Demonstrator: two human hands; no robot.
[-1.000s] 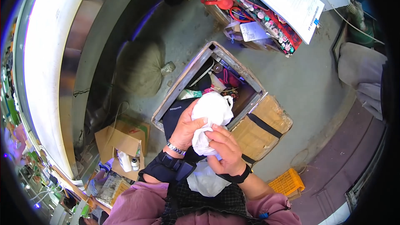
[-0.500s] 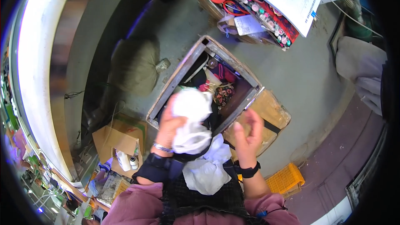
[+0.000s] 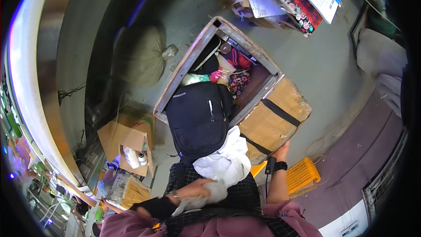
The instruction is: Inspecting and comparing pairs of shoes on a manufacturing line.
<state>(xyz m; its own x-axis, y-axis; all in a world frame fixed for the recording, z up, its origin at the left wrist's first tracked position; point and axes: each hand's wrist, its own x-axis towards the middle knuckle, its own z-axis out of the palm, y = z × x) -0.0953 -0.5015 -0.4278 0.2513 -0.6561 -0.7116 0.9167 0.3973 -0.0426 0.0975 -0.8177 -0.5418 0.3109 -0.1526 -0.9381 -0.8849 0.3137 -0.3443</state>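
My left hand [image 3: 197,189] is low over my lap, its fingers closed on the gathered, greyish end of crumpled white cloth [image 3: 226,160]. The cloth lies across my apron, against the lower side of a dark navy backpack [image 3: 197,123]. That backpack rests partly inside an open box with a worn wooden rim [image 3: 256,50]. At the near right edge of a tan, tape-covered panel [image 3: 274,118] with two black straps, my right hand [image 3: 282,151] grips the edge; some of its fingers are hidden. A small black device with a cable [image 3: 271,165] is beside my right wrist.
Inside the box lies flowered fabric [image 3: 239,83]. Beyond stands a container of red goods and papers [image 3: 302,22]. An open carton with bottles [image 3: 125,142] and a sack [image 3: 140,57] are on the left; a yellow basket [image 3: 302,175] is on the right.
My left hand has come down from over the box to my lap, and the backpack shows fully. My right hand, raised with fingers apart before, has moved down to the tan panel's edge.
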